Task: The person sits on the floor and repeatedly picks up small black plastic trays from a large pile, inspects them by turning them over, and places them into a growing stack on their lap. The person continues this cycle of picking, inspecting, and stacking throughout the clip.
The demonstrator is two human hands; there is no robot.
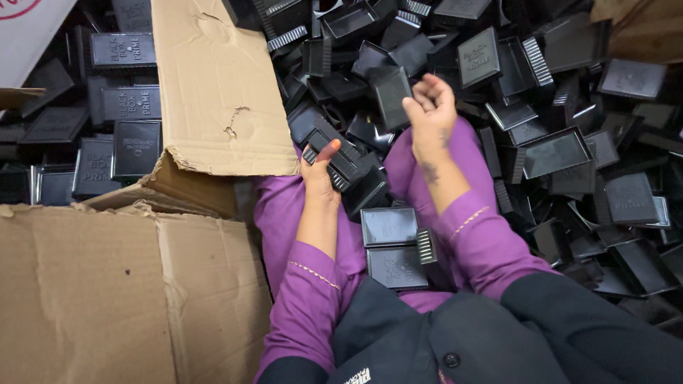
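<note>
Two bare hands work over a lap covered in purple cloth (284,213), amid a wide heap of black plastic box parts (569,142); the left hand (320,178) is closed around a short stack of black plastic pieces (348,167), thumb laid along the top, its nail painted orange; the stack has ribbed edges and rests against the lap, just beside the lower corner of the cardboard flap (217,85). The right hand (430,114) is raised a little higher, wrist bent, fingers curled inward; thumb and fingertips pinch one black rectangular piece (393,96), held tilted with its flat face toward the camera, close above the stack but apart from it. Two more flat black lids (390,245) lie on the lap between the forearms, one above the other, with a small ribbed part touching their right edge. On the left, an open cardboard box (107,299) holds neat rows of the same black lids (121,114), laid flat and overlapping; its torn flap leans out over the heap. Purple sleeves with thin gold trim cover both forearms; a dark garment (455,341) with a button fills the bottom of the view.
</note>
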